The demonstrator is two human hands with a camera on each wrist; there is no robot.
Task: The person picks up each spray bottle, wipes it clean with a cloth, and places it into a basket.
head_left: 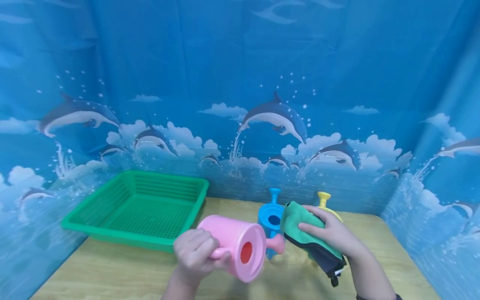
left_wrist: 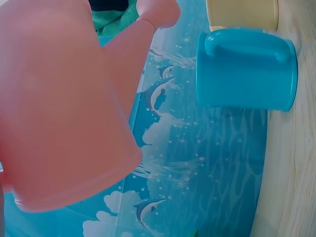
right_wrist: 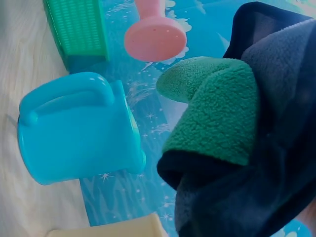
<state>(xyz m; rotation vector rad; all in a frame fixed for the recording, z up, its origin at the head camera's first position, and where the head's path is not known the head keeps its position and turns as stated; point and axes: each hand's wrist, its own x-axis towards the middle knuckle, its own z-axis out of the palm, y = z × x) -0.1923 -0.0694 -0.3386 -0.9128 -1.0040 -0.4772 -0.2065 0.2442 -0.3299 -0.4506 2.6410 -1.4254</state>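
My left hand point(head_left: 196, 255) grips the handle of a pink watering can point(head_left: 225, 233), which is held tilted above the table with its red-centred opening towards me. Folded in my right hand point(head_left: 331, 231) is a green and dark grey cloth point(head_left: 301, 223), close to the can's pink spout. The right wrist view shows the fluffy green side of the cloth point(right_wrist: 217, 113) and the rose of the pink spout point(right_wrist: 155, 42), with a gap between them. Behind both hands stand a blue watering can point(head_left: 263, 214) and a yellow watering can point(head_left: 323, 201), the yellow one mostly hidden by the cloth and right hand.
A green plastic basket point(head_left: 112, 236) with mesh sides stands at the back left of the wooden table point(head_left: 123, 277). Blue sheeting point(head_left: 225, 54) printed with dolphins hangs behind the table and along both sides.
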